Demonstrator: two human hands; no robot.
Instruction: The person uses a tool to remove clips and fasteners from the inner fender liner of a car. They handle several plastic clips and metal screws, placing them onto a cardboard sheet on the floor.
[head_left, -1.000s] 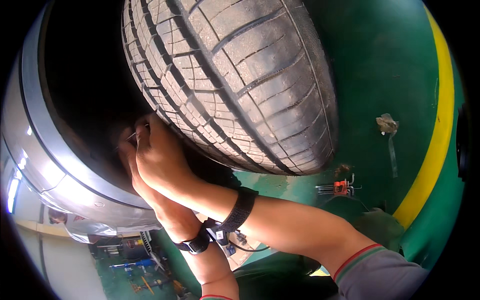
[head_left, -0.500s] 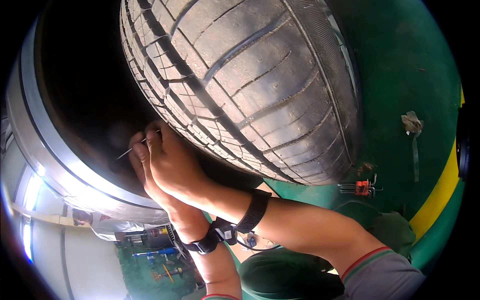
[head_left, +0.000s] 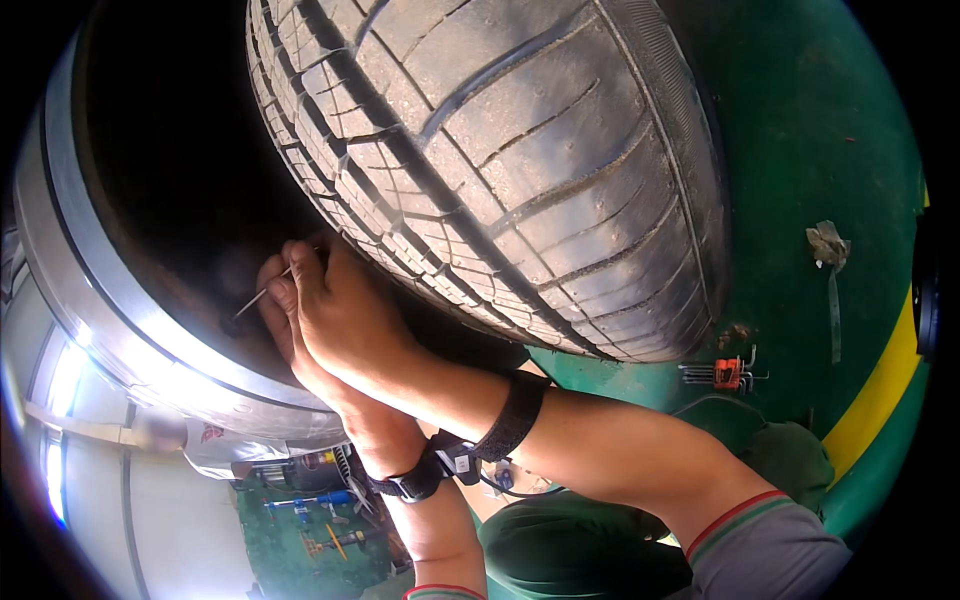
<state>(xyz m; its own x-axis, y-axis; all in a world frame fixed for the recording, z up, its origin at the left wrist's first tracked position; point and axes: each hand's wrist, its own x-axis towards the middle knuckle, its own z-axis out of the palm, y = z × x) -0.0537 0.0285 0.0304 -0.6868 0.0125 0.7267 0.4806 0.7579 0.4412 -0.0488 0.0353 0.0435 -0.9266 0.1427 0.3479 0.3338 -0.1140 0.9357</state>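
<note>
Both my hands reach into the dark wheel arch [head_left: 150, 230], in the gap between the silver fender [head_left: 140, 330] and the tyre [head_left: 520, 160]. A thin metal rod [head_left: 251, 304] slants from my fingers down to the dark inner lining near the fender lip. My left hand [head_left: 281, 305], partly covered by the right, pinches the rod. Over it, my right hand [head_left: 345, 310] is closed at the rod's upper end, its fingertips partly hidden. The forearms cross close together, a black strap on each wrist.
On the green floor right of the tyre lie a hex key set [head_left: 728, 374] in an orange holder and a crumpled wrapper with a clear strip [head_left: 828, 246]. A yellow line [head_left: 875, 400] curves beyond. Lower left are blue tools [head_left: 310, 503] and a person in a light shirt [head_left: 225, 445].
The view has shifted slightly, and the tyre sits a little further right. My hands stay at the same place with the rod, fingers slightly shifted.
</note>
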